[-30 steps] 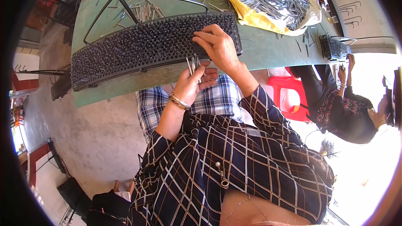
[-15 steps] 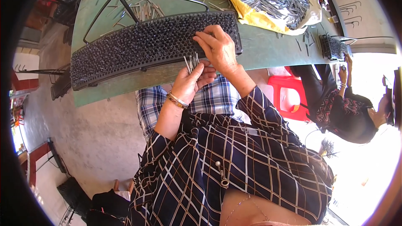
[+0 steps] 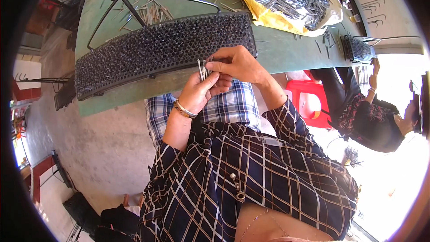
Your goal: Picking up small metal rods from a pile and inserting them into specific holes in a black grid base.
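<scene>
Head view: slim rods (image 3: 201, 70), probably light, stiff and slippery, suit upper-end pinching; left hand (image 3: 197, 91) has fingers clamped on them, right hand (image 3: 240, 66) has finger closure unclear.

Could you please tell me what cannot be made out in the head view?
Head view: lower ends of the metal sticks, hidden by the left hand.
Head view: whether the right hand pinches a stick, hidden by the hand itself.
Head view: far edge of the table, cut off by the picture's top.
</scene>
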The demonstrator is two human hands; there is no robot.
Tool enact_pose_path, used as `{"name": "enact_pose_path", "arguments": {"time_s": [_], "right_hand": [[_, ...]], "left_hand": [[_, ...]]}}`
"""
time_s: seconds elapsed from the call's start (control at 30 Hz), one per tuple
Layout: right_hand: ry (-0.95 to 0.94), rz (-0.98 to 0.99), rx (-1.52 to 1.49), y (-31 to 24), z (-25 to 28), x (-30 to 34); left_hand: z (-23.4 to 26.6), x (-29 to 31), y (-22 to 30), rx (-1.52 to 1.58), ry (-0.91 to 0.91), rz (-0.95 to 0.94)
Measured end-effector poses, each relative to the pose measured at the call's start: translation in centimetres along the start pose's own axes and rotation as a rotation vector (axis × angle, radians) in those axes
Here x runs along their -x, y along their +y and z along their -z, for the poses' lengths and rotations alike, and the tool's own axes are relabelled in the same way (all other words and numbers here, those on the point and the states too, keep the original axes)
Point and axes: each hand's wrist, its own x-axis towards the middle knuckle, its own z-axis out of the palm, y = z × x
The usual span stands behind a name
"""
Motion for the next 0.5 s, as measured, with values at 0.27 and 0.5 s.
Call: {"name": "enact_pose_path", "arguments": {"time_s": [0.27, 0.5], "right_hand": [[0.179, -0.044, -0.217, 1.2, 0.6, 0.3], [0.441, 0.05, -0.129, 1.2, 1.1, -1.6]], "left_hand": [[-0.5, -0.7, -0.3, 0.003, 0.04, 0.009], [-0.6, -1.1, -0.6, -0.009, 0.147, -0.029]]}}
